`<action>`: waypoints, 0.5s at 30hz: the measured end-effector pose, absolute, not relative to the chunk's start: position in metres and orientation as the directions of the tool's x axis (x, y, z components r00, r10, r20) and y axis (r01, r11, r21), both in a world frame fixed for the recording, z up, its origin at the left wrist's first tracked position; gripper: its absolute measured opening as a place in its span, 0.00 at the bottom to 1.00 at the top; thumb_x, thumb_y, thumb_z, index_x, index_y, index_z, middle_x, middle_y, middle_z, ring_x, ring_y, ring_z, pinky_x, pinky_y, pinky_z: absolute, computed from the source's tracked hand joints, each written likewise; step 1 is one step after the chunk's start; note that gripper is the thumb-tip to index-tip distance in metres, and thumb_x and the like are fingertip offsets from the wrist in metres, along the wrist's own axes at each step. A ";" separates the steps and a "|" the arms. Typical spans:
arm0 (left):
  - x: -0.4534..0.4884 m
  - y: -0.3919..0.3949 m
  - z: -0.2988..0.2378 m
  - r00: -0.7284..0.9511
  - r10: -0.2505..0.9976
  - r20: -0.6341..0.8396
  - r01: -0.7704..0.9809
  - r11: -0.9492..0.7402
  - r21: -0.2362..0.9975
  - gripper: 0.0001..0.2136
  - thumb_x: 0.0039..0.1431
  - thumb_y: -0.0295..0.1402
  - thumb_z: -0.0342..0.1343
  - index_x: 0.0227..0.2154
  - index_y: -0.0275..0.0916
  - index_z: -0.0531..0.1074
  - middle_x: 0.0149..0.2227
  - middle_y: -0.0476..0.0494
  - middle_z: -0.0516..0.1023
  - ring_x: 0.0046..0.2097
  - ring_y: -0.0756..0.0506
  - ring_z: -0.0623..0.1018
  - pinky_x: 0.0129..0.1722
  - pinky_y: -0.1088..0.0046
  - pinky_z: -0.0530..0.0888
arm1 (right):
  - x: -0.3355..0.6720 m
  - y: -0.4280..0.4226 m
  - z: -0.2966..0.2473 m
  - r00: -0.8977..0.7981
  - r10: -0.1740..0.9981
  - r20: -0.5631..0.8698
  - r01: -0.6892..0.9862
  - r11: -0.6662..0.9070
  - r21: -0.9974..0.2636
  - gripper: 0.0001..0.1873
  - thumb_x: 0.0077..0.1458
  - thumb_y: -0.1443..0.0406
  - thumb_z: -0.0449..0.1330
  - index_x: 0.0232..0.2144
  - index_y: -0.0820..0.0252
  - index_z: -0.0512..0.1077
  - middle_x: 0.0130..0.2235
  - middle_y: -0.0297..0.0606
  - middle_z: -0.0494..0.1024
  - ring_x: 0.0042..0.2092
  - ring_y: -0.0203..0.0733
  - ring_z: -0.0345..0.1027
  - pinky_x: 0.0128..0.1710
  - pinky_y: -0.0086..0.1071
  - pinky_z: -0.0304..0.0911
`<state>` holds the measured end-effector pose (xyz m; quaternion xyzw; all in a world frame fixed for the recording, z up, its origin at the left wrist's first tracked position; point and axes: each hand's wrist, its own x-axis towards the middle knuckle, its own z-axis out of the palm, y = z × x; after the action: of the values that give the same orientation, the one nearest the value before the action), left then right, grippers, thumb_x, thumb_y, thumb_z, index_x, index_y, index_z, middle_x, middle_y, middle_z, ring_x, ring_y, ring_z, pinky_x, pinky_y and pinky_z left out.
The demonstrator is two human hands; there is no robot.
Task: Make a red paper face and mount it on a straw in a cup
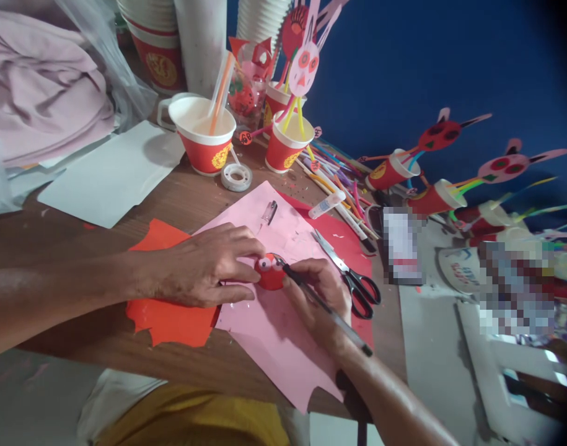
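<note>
My left hand (204, 266) lies flat on a pink paper sheet (274, 334) and pinches a small red paper cutout (269, 275) with two white eyes drawn on it. My right hand (318, 297) holds a dark pen (325, 306), whose tip touches the cutout's right eye. An orange-red paper sheet (169, 316) lies under my left hand. Black-handled scissors (352, 275) rest just right of my right hand. A pen cap (269, 212) lies on the pink sheet beyond the hands.
Red paper cups (204, 133) with straws and paper animal faces stand at the back and along the right. A tape roll (236, 176), a glue tube (326, 204), loose straws (339, 179) and white paper (111, 176) lie on the wooden table (69, 235). Pink cloth (41, 93) sits far left.
</note>
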<state>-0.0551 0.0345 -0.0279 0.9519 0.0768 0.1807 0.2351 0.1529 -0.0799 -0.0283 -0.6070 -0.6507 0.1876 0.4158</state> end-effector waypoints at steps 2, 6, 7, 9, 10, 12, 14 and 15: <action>-0.055 0.034 -0.028 0.920 0.241 0.308 0.068 -0.875 0.479 0.07 0.61 0.34 0.56 0.39 0.43 0.77 0.47 0.41 0.73 0.47 0.40 0.70 0.49 0.61 0.66 | 0.151 -0.077 -0.027 0.125 0.974 0.190 0.614 0.074 -0.786 0.04 0.54 0.64 0.63 0.33 0.56 0.71 0.25 0.31 0.77 0.22 0.34 0.69 0.22 0.25 0.64; -0.055 0.035 -0.026 0.934 0.222 0.279 0.069 -0.880 0.471 0.08 0.62 0.36 0.55 0.40 0.43 0.77 0.48 0.40 0.73 0.48 0.40 0.69 0.50 0.61 0.66 | 0.146 -0.075 -0.025 0.130 0.988 0.088 0.573 -0.003 -0.819 0.04 0.54 0.63 0.61 0.30 0.58 0.72 0.21 0.30 0.76 0.20 0.33 0.68 0.20 0.24 0.61; -0.056 0.035 -0.026 0.937 0.216 0.274 0.067 -0.882 0.466 0.08 0.62 0.36 0.55 0.40 0.42 0.77 0.48 0.40 0.73 0.48 0.40 0.69 0.50 0.61 0.66 | 0.146 -0.074 -0.024 0.137 0.987 0.085 0.574 -0.009 -0.819 0.04 0.54 0.63 0.61 0.30 0.58 0.72 0.21 0.30 0.77 0.20 0.33 0.68 0.20 0.23 0.60; -0.056 0.035 -0.025 0.939 0.214 0.269 0.071 -0.886 0.458 0.08 0.62 0.36 0.55 0.39 0.42 0.77 0.47 0.39 0.73 0.48 0.40 0.70 0.49 0.61 0.66 | 0.145 -0.074 -0.024 0.155 0.984 0.086 0.579 -0.020 -0.815 0.04 0.53 0.64 0.62 0.29 0.58 0.72 0.21 0.30 0.76 0.20 0.32 0.68 0.19 0.23 0.60; -0.056 0.035 -0.025 0.938 0.222 0.267 0.079 -0.886 0.457 0.08 0.62 0.36 0.55 0.39 0.42 0.78 0.47 0.39 0.73 0.48 0.40 0.70 0.49 0.61 0.66 | 0.145 -0.074 -0.024 0.164 0.983 0.087 0.583 -0.025 -0.812 0.04 0.53 0.64 0.62 0.29 0.58 0.72 0.20 0.30 0.76 0.20 0.32 0.67 0.19 0.23 0.60; -0.056 0.034 -0.024 0.935 0.238 0.262 0.096 -0.883 0.458 0.08 0.62 0.36 0.56 0.38 0.42 0.78 0.46 0.40 0.73 0.48 0.40 0.70 0.49 0.61 0.66 | 0.145 -0.073 -0.024 0.174 0.981 0.086 0.595 -0.035 -0.803 0.05 0.53 0.63 0.62 0.28 0.58 0.72 0.19 0.29 0.75 0.19 0.32 0.66 0.18 0.23 0.59; -0.056 0.034 -0.025 0.935 0.242 0.258 0.101 -0.881 0.461 0.08 0.62 0.36 0.56 0.37 0.42 0.78 0.46 0.40 0.73 0.48 0.41 0.70 0.49 0.61 0.66 | 0.145 -0.073 -0.023 0.181 0.980 0.079 0.607 -0.048 -0.793 0.05 0.53 0.63 0.62 0.28 0.58 0.72 0.19 0.30 0.75 0.19 0.33 0.66 0.18 0.23 0.60; -0.056 0.033 -0.025 0.936 0.239 0.258 0.098 -0.881 0.462 0.08 0.62 0.36 0.56 0.37 0.42 0.78 0.46 0.39 0.73 0.48 0.41 0.70 0.48 0.61 0.66 | 0.145 -0.073 -0.023 0.183 0.980 0.076 0.611 -0.053 -0.790 0.05 0.53 0.63 0.62 0.28 0.58 0.71 0.19 0.30 0.76 0.19 0.33 0.67 0.19 0.24 0.60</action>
<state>-0.0559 0.0335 -0.0251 0.9574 0.0880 0.1556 0.2270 0.1454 -0.0730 -0.0232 -0.6789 -0.5859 0.2556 0.3612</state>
